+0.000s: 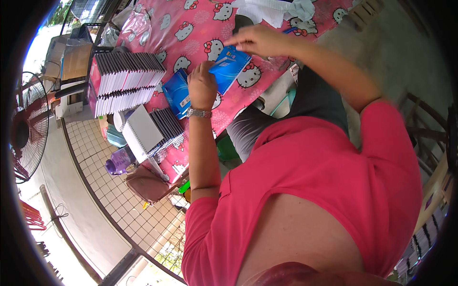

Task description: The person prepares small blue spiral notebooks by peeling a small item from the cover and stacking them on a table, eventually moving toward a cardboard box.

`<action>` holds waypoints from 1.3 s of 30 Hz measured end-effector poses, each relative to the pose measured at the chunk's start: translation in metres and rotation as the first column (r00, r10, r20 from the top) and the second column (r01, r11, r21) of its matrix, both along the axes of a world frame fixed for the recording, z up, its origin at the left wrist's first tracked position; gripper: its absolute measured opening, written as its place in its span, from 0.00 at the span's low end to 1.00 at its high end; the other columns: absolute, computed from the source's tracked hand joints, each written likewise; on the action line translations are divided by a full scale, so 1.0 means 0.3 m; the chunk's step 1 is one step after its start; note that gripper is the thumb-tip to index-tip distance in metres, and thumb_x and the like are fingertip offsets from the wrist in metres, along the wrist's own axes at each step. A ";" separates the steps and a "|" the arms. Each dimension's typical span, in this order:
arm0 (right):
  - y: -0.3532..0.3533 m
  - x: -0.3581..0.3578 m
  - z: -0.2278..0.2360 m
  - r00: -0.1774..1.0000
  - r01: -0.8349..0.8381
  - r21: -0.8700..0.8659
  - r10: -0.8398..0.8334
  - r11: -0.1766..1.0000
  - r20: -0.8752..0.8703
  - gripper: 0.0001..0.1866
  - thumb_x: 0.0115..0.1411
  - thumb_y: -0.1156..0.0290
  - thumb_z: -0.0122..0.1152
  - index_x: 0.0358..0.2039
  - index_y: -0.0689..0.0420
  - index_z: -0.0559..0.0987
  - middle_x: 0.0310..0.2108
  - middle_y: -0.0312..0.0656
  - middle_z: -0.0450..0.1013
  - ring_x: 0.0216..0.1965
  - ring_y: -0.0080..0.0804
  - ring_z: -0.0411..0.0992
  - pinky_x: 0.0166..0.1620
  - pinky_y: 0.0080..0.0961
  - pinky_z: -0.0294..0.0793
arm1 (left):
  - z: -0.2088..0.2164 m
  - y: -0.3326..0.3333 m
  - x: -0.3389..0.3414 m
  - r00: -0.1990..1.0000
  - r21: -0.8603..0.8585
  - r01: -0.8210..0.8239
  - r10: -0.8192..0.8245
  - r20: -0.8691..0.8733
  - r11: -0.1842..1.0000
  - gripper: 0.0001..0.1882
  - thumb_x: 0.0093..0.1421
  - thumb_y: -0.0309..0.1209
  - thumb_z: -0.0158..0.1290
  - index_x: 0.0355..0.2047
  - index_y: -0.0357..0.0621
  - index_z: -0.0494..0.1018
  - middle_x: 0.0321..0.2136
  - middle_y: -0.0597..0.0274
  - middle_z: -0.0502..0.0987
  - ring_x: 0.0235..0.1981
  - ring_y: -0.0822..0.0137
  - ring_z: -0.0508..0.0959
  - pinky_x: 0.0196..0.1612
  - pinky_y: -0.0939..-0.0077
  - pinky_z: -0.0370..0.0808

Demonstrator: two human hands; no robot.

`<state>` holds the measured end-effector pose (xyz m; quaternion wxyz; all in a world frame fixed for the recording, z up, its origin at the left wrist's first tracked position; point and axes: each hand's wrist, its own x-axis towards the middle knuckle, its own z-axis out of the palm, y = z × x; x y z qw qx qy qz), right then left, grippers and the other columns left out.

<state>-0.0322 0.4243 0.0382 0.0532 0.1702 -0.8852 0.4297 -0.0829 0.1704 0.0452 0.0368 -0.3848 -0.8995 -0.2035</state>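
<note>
A blue spiral notebook [229, 74] lies tilted on the pink patterned tablecloth, in front of me. At its left edge, the fingers of my left hand [202, 86] are curled closed on it, with a watch on the wrist. My right hand [260, 40] reaches over the notebook's top edge, fingers stretched out and slightly blurred. Beside my left wrist lies another blue notebook [175, 94], partly covered by that hand. A pale strip shows across the nearer notebook, too small to make out.
Tall rows of dark-spined notebooks [126, 71] stand on the left, with a white-covered stack [143, 131] nearer me. A purple bottle [119, 162] and brown bag [148, 183] are below them. White papers [265, 10] lie at the far edge; a fan [28, 126] stands far left.
</note>
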 end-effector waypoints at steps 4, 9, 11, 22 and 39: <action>-0.085 0.022 -0.082 0.991 0.073 -0.189 -0.092 0.979 -0.095 0.14 0.60 0.71 0.58 0.47 0.49 0.80 0.32 0.40 0.72 0.34 0.35 0.73 0.39 0.29 0.72 | -0.059 0.040 0.008 0.962 0.004 -0.051 0.050 -0.269 0.999 0.12 0.54 0.27 0.50 0.40 0.46 0.72 0.33 0.61 0.77 0.38 0.57 0.75 0.49 0.58 0.62; -0.100 0.014 -0.088 0.969 0.129 -0.183 -0.163 0.975 -0.188 0.13 0.59 0.74 0.59 0.45 0.52 0.81 0.35 0.39 0.71 0.34 0.34 0.73 0.39 0.28 0.72 | -0.057 0.047 0.016 0.961 0.029 -0.056 0.061 -0.269 0.998 0.11 0.57 0.37 0.56 0.38 0.48 0.73 0.34 0.64 0.78 0.40 0.60 0.75 0.49 0.60 0.62; -0.107 0.015 -0.080 0.969 0.106 -0.166 -0.139 0.980 -0.206 0.12 0.60 0.74 0.58 0.44 0.53 0.81 0.35 0.39 0.71 0.34 0.33 0.72 0.38 0.27 0.72 | -0.065 0.036 0.010 0.963 0.034 -0.062 0.069 -0.262 0.997 0.11 0.57 0.39 0.57 0.37 0.49 0.74 0.33 0.66 0.78 0.39 0.61 0.75 0.49 0.61 0.62; -0.149 0.045 -0.048 0.970 0.182 -0.153 -0.203 0.971 -0.132 0.18 0.63 0.68 0.55 0.54 0.51 0.71 0.36 0.45 0.73 0.31 0.34 0.74 0.36 0.33 0.74 | -0.065 0.098 0.057 0.960 0.144 0.104 -0.062 -0.272 0.984 0.14 0.56 0.32 0.56 0.42 0.44 0.70 0.37 0.62 0.77 0.39 0.58 0.75 0.49 0.59 0.64; 0.051 -0.228 -0.135 0.989 0.129 0.589 -0.057 0.798 -0.139 0.23 0.52 0.63 0.64 0.48 0.54 0.73 0.44 0.48 0.75 0.48 0.42 0.72 0.52 0.33 0.70 | -0.072 0.066 0.016 0.972 0.045 0.143 -0.131 -0.197 0.989 0.13 0.57 0.35 0.57 0.41 0.49 0.70 0.38 0.58 0.75 0.48 0.54 0.72 0.59 0.46 0.56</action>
